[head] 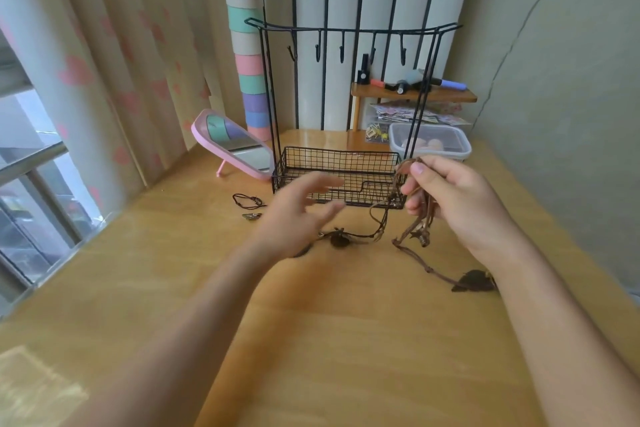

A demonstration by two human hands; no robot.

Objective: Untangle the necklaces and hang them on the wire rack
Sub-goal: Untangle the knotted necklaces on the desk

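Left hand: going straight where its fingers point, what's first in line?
Probably the brown necklace cords hanging from the right hand. The left hand is blurred and the wire rack basket is close behind, so unsure.

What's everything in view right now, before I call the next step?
table: one, light wood, fills the foreground
wire rack: one, black, back centre of table; five hooks, all bare
tangled necklaces: one bunch, brown cord, partly lifted, ends trailing on table
loose cord: one, black, on table left of rack
mirror: one, pink frame, tilted, left of rack
column: one, pastel bands, behind mirror
shelf: one, wooden, behind rack, cosmetics on top
lidded box: one, clear, behind rack at right
curtain: cream with pink hearts, left
left hand: open, blurred, before rack's basket
right hand: pinching the tangled necklaces
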